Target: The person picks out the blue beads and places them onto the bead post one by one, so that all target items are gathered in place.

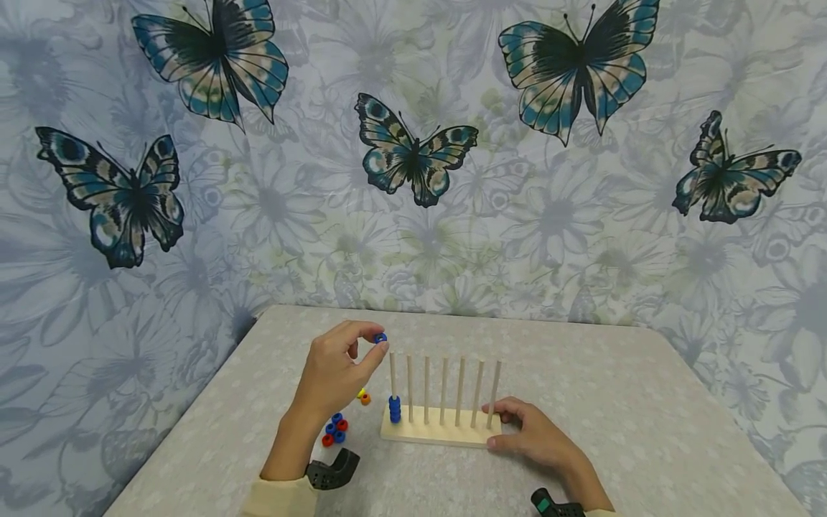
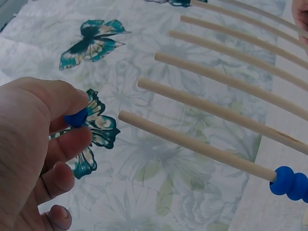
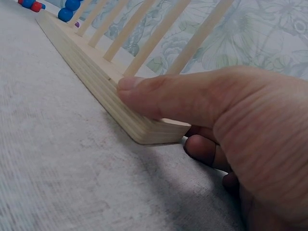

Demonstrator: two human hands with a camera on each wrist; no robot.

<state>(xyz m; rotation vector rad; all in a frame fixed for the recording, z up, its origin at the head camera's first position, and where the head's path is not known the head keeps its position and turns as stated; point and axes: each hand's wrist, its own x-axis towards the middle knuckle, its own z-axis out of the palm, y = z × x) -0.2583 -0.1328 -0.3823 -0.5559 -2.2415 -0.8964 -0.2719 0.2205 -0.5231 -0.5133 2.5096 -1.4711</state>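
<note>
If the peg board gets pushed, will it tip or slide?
The peg board likely slides before tipping: its base lies flat on the table. Pushed at the beaded end, it may pivot about the right hand, which grips the opposite end.

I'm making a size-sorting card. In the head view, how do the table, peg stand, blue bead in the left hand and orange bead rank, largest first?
1. Table
2. Peg stand
3. Held blue bead and orange bead: they look too alike to rank.
</note>
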